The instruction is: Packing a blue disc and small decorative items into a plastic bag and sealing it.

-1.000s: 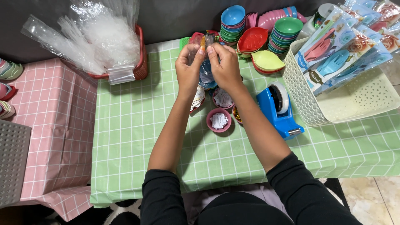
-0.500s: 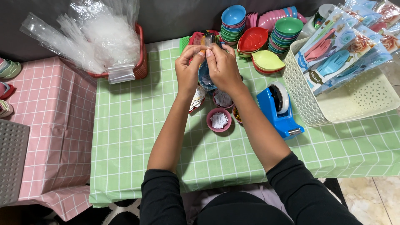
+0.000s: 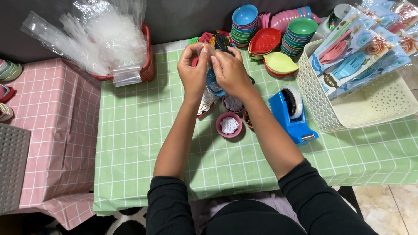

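Left hand (image 3: 193, 72) and right hand (image 3: 229, 72): each grip pinched shut on the top of a clear plastic packet with blue contents (image 3: 213, 80), held above the green-checked table (image 3: 135, 130), over small pink round bowls of paper slips (image 3: 228, 125); blue tape dispenser (image 3: 291, 114) just beside.

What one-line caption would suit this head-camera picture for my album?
Both hands, left hand and right hand, pinch a small clear packet above little pink bowls, beside a blue tape dispenser.
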